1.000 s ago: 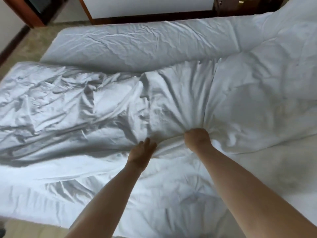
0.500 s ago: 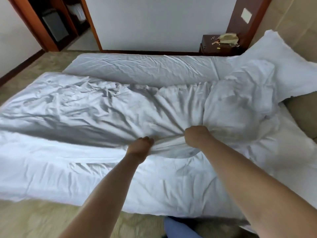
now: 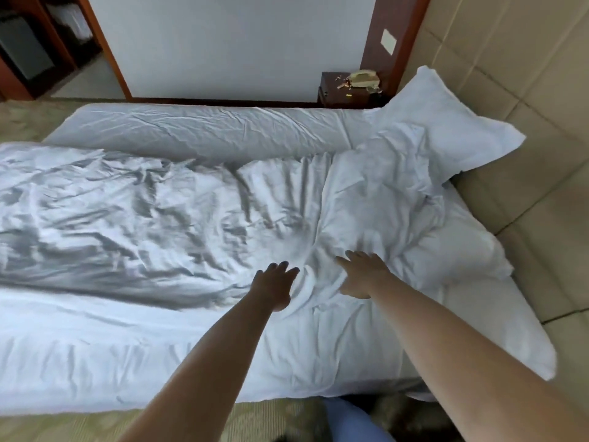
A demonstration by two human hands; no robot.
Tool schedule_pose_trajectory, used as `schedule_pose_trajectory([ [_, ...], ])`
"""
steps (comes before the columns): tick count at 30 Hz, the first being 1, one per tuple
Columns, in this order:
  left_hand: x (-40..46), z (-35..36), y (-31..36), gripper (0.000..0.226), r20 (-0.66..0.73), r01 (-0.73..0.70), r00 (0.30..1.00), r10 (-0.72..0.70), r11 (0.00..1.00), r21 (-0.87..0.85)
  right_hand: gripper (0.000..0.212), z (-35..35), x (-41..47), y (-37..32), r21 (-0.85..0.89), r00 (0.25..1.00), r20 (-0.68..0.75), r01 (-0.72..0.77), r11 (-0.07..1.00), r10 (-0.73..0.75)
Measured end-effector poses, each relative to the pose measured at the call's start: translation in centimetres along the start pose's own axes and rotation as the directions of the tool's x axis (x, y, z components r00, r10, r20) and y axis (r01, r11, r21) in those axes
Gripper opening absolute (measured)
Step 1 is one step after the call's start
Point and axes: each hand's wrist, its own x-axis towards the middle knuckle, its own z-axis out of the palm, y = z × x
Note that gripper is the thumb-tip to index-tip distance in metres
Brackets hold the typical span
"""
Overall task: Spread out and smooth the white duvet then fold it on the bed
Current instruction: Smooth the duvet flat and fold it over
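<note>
Two hands out flat here, no grip on anything: the left hand (image 3: 274, 287) and right hand (image 3: 361, 277) both have fingers spread and sit palm-down on the white duvet (image 3: 153, 218), near each other around a little starburst of creases in the middle of the bed (image 3: 478, 320). The duvet's lying across the mattress but it's still pretty rumpled, especially the big crinkled stretch off to the left, and a long roll of it is bunched along the far side. A pillow (image 3: 446, 129) sits at the head end on the right.

So I'd say this is the smoothing bit, folding hasn't started. Best way imo: keep the palms flat and sweep outward from that crease knot, hands going apart, not pinching the fabric (that just makes new wrinkles). Then work left toward the messy part and pull the far roll out flat before any folding.
</note>
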Motion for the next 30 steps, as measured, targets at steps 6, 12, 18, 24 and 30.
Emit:
schedule_pose_trajectory([
  [6, 6.3, -3.0, 5.4, 0.062, -0.008, -0.079, 0.997, 0.08, 0.996, 0.048, 0.073, -0.1, 1.8, 6.4, 0.063, 0.997, -0.075, -0.031, 0.998, 0.035],
  [12, 15.6, -5.8, 12.9, 0.064, 0.032, -0.129, 0.991, 0.127, 0.99, 0.065, 0.07, 0.9, 6.9, 17.3, 0.144, 0.996, -0.056, -0.063, 0.988, 0.071],
  [18, 27.8, -7.5, 21.8, 0.068, 0.095, -0.136, 0.986, 0.135, 0.991, 0.005, 0.061, 2.3, 13.5, 29.8, 0.246, 0.993, -0.061, -0.083, 0.966, 0.101],
  [24, 39.7, -5.3, 28.6, 0.094, 0.178, -0.122, 0.978, 0.111, 0.991, 0.05, 0.055, 6.6, 20.1, 39.8, 0.312, 0.981, -0.049, -0.166, 0.935, 0.19],
  [30, 47.1, -0.6, 32.4, 0.118, 0.348, -0.019, 0.938, 0.003, 0.999, 0.042, 0.082, 13.1, 24.6, 44.6, 0.383, 0.953, 0.099, -0.303, 0.873, 0.287],
])
